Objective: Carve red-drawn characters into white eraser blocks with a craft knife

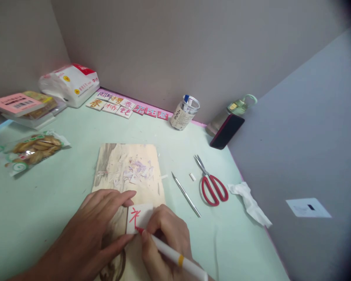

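A small white square tile point(146, 214) lies on the wooden board point(105, 164), with red brush-like strokes on its left part. At its left edge, my left hand point(105, 222) steadies it, index finger by the upper corner and thumb by the lower one. My right hand point(169, 230) grips a red marker point(175, 255) with a white barrel and a yellow band. Its red tip touches the tile at the lower end of a stroke. Thin whitish and lilac shavings point(137, 169) are scattered over the board's upper half.
Right of the board lie a craft knife point(186, 195), an eraser piece point(192, 176), red-handled scissors point(212, 185) and a crumpled tissue point(251, 205). Behind are lettered tiles point(112, 107), a jar point(183, 113), a phone point(227, 132) and a bottle point(219, 123). Packaged snacks point(36, 150) lie left.
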Motion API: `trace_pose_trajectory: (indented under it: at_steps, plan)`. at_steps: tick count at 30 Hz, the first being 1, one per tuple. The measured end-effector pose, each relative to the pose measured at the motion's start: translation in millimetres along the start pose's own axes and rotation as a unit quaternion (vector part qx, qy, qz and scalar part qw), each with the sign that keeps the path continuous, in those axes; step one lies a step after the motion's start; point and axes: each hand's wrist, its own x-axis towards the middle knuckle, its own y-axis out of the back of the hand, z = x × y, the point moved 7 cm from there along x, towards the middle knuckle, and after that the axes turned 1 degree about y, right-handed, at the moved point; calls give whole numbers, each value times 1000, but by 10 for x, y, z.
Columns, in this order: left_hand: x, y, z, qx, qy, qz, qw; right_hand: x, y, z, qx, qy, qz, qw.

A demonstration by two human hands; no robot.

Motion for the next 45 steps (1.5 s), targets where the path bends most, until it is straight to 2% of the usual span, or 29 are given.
trace_pose_trajectory:
  at_steps: [5, 13, 17, 21, 26, 32, 39, 45]
  plan:
    - [-4, -4, -15, -4, 6, 0, 1000, -48, -5, 45, 4, -33, -24, 999]
    - [-9, -15, -15, -8, 14, -9, 1000, -75, -30, 96, 7, -15, -50, 999]
    - [-19, -17, -18, -2, 11, -5, 1000, -23, -22, 30, 26, -16, -30, 999]
    - [-26, -18, -54, 18, 1, 5, 1000, 43, 70, 11, 0, -42, 7, 999]
    - [-33, -45, -70, 34, -11, -10, 999, -7, 103, 80, -26, -57, -9, 998]
    - [-42, -29, -61, 22, 0, 9, 1000, -78, 55, 157, -16, -76, -17, 997]
    - [-36, -30, -47, 20, 2, 4, 1000, -80, 22, 130, -20, -39, -29, 999]
    - [-40, -41, -57, 28, 2, -6, 1000, -49, 44, 127, -21, -52, -9, 998]
